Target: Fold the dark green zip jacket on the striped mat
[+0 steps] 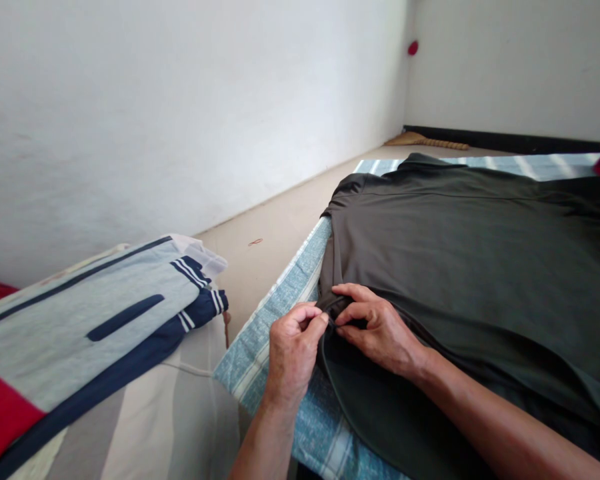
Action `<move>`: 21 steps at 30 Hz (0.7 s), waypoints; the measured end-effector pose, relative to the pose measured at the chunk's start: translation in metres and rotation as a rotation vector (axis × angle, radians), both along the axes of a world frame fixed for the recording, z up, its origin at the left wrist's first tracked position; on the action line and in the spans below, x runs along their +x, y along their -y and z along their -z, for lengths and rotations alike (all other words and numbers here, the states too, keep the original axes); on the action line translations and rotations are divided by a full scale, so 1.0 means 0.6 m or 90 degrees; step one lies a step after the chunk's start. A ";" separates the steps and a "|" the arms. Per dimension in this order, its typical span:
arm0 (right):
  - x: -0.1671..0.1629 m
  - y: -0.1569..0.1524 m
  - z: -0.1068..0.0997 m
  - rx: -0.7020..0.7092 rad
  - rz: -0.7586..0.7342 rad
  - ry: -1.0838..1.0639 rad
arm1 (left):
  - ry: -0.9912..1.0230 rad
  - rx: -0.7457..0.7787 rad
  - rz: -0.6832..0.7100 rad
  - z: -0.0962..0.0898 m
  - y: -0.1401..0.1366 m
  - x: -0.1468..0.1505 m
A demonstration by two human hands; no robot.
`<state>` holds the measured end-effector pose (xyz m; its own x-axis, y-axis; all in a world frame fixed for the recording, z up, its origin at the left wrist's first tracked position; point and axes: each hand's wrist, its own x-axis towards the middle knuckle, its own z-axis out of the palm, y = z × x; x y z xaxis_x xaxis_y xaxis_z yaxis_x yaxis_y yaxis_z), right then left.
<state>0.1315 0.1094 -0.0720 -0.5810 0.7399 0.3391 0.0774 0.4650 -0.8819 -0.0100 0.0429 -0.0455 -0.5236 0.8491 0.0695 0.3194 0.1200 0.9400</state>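
A dark grey-green shirt (pixel 445 247) lies spread out over a blue-and-white striped cloth (pixel 280 320). At the shirt's near left edge my left hand (pixel 296 343) pinches the fabric between thumb and fingers. Right beside it, my right hand (pixel 375 323) grips a fold of the same shirt, thumb and fingers closed on the cloth. The exact bit of fabric between the fingertips is hidden. Below the hands a rounded flap of the shirt hangs down over the striped cloth.
On the left, a grey jacket with navy striped cuffs (pixel 145 320) lies on a striped cover (pixel 145 427), with red cloth (pixel 5 427) near it. Tiled floor (pixel 270 233) runs between the two surfaces. A broom (pixel 430 141) lies by the far wall.
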 end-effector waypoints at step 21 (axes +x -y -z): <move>0.004 -0.008 -0.010 -0.085 -0.041 -0.009 | 0.061 0.012 -0.026 -0.004 -0.003 0.005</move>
